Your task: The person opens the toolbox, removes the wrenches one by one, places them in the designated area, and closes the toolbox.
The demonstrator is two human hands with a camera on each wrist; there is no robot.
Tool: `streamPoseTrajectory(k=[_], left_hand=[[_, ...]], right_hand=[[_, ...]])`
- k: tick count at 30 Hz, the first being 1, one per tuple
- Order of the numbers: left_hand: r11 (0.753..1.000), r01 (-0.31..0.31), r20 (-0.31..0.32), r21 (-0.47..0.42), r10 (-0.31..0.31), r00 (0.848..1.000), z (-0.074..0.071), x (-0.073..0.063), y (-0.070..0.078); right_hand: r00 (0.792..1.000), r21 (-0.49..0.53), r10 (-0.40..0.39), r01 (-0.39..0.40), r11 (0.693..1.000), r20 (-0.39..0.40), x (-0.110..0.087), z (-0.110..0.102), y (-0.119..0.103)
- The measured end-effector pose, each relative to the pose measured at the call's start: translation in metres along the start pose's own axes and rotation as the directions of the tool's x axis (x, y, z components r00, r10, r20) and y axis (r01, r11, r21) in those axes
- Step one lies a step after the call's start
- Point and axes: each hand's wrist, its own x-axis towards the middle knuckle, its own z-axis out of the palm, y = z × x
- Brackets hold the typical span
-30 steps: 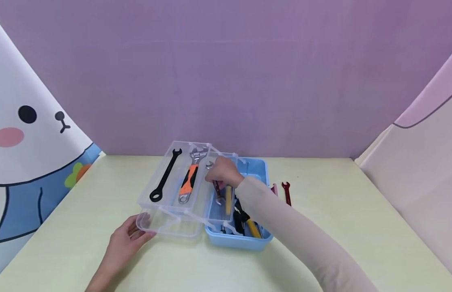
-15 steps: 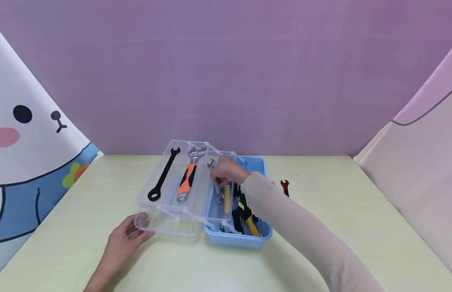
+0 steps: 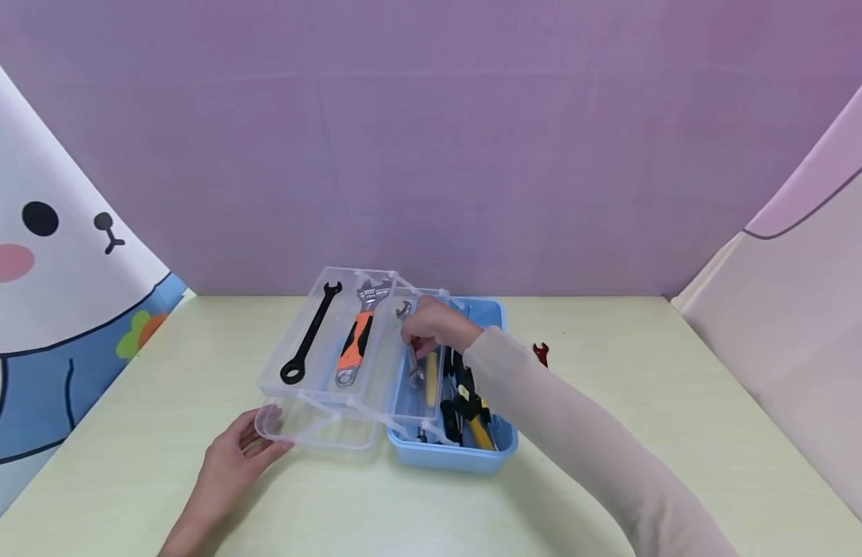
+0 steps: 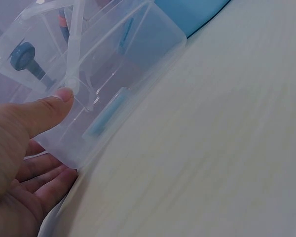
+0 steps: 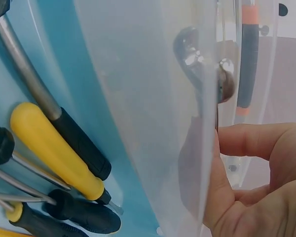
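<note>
In the head view, my right hand [image 3: 434, 325] reaches into the clear tray nearest the blue toolbox [image 3: 452, 462], thumb and fingers pinching a silver wrench [image 3: 415, 377]. The wrench's open end shows above the hand and its other end below; the hand hides its middle. In the right wrist view, the wrench head [image 5: 226, 81] stands above the fingertips, behind the tray wall [image 5: 153, 98]. My left hand [image 3: 229, 468] holds the corner of the clear lid [image 4: 113, 79], thumb on its upper edge and fingers at its lower corner.
A black combination wrench [image 3: 309, 333] and an orange-handled adjustable wrench [image 3: 357, 340] lie in the left clear tray. Inside the blue box are a hammer [image 5: 34, 69], a yellow handle [image 5: 56, 150] and several screwdrivers. A red wrench [image 3: 541, 353] lies on the table, partly behind my right sleeve.
My right hand has shifted slightly right within the tray, the silver wrench straightening a little with it. My sleeve covers more of the red wrench. My left hand stays at the lid.
</note>
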Motion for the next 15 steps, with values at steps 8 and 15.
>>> streamPoseTrajectory(k=[8, 15], left_hand=[[1.0, 0.0, 0.0, -0.005, 0.0, 1.0, 0.001, 0.0, -0.001], [1.0, -0.009, -0.002, 0.003, 0.009, 1.0, 0.0, 0.001, -0.004]], right_hand=[[0.999, 0.025, -0.01, 0.009, 1.0, 0.031, -0.001, -0.007, 0.002], [0.998, 0.04, -0.007, 0.005, 0.999, 0.058, -0.006, -0.019, 0.001]])
